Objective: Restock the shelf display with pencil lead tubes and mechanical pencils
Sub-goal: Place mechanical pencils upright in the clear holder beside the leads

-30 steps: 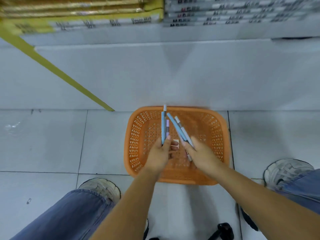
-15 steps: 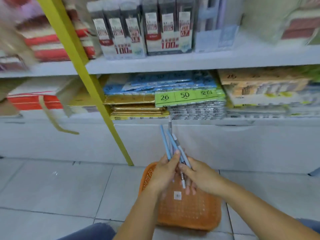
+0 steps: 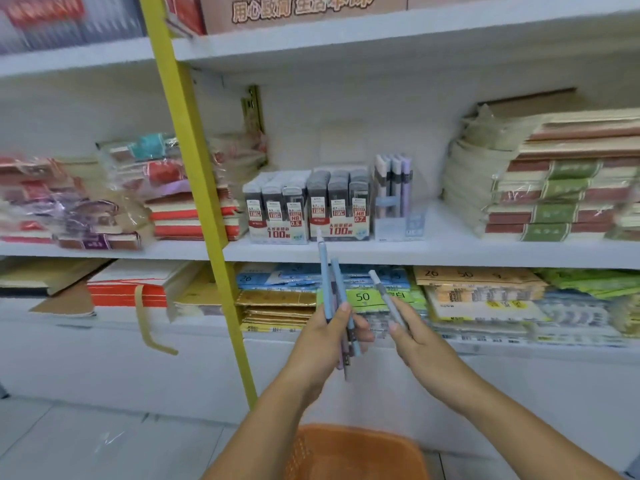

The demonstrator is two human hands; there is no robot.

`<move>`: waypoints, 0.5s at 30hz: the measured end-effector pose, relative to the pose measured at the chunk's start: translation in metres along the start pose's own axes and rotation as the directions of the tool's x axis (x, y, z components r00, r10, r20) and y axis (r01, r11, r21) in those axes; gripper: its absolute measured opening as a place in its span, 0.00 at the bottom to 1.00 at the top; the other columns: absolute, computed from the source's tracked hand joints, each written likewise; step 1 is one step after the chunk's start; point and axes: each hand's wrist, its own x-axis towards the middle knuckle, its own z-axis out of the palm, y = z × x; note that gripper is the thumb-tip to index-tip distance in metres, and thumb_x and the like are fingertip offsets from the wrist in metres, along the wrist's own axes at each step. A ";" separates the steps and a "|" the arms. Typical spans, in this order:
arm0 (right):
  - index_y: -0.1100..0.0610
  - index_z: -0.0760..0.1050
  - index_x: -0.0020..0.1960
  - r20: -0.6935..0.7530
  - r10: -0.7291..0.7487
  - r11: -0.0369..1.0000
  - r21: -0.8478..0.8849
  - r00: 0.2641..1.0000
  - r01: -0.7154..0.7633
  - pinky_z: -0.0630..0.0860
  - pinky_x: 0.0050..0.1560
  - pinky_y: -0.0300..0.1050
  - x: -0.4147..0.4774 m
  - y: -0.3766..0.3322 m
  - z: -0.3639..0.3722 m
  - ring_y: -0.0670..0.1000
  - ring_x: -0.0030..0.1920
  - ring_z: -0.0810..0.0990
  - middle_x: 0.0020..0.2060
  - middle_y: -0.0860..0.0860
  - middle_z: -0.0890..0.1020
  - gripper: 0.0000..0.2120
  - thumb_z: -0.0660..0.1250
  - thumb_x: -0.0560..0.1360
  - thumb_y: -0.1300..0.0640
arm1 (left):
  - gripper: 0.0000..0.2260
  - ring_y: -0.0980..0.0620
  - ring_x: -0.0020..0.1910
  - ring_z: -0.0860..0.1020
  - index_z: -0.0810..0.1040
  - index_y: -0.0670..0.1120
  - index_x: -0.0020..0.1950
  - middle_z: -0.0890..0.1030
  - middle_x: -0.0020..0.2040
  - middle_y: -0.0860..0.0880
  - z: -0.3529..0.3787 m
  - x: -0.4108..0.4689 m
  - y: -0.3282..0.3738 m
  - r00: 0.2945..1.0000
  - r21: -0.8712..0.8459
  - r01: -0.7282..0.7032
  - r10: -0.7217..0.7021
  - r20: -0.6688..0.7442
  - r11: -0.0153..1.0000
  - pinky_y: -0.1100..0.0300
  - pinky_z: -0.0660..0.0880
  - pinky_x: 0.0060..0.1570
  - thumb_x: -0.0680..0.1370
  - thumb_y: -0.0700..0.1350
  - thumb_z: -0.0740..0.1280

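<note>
Shelving [image 3: 346, 43] fills more of the view than half a second ago, and the orange basket [image 3: 353, 452] has sunk to the bottom edge. Lead tube boxes [image 3: 308, 209] and the pencil display [image 3: 394, 202] stand side by side on the middle shelf [image 3: 485, 256], right of the yellow upright [image 3: 197, 188] (print blurred). Hands, joined before, are apart: the left hand [image 3: 322, 348] grips a bunch of blue pencils [image 3: 325, 278], whose tips cross the shelf edge; the right hand [image 3: 422, 348] pinches one grey pencil [image 3: 385, 296].

Small print on the lead tube boxes [image 3: 339, 209] blurs; the bottom edge crops the orange basket [image 3: 356, 432].
</note>
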 end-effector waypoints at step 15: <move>0.40 0.79 0.45 -0.266 -0.237 0.969 0.003 0.934 0.247 0.69 0.39 0.26 0.110 -0.067 -0.074 0.37 0.39 0.76 0.40 0.40 0.78 0.08 0.67 0.77 0.53 | 0.15 0.55 0.32 0.75 0.84 0.60 0.50 0.78 0.31 0.53 0.024 0.096 0.105 0.982 -0.023 -0.189 0.189 0.024 0.982 0.55 0.69 0.40 0.82 0.60 0.59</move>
